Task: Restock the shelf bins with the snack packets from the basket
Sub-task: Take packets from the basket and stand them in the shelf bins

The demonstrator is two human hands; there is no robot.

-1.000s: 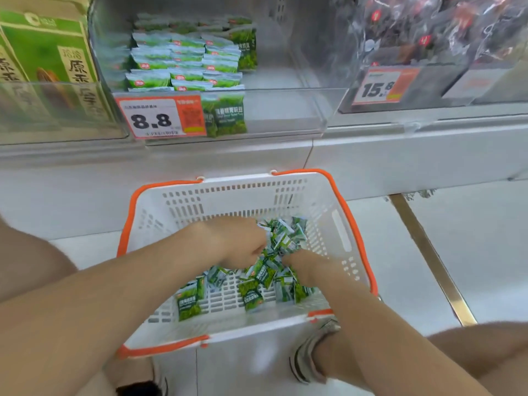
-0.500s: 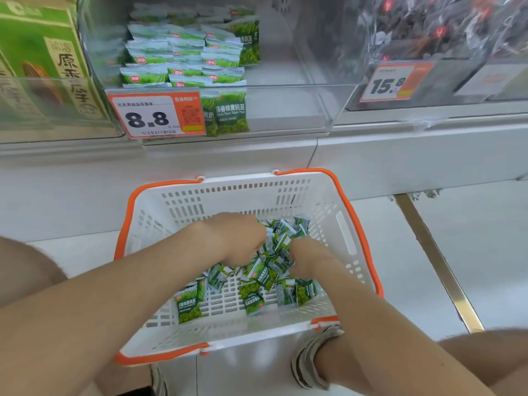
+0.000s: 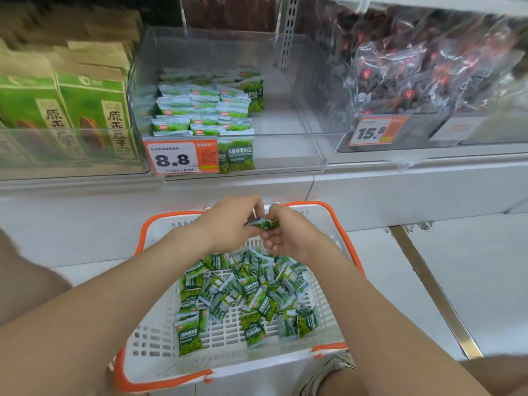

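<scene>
Basket [image 3: 243, 364]: white perforated walls, orange rim. Snack packets [image 3: 243, 292]: green, white-edged. Shelf bin [image 3: 285, 150]: clear. Price tag [image 3: 181, 158]: orange-and-white, black numerals.

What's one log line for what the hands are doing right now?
left hand: grips green packets | right hand: grips them too | where: over basket | clear bin: partly stocked | next: probably bin

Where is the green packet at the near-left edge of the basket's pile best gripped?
Probably pinch the packet by its white top seal, from above and the left: it lies face up, and bare basket floor there leaves finger room.
</scene>
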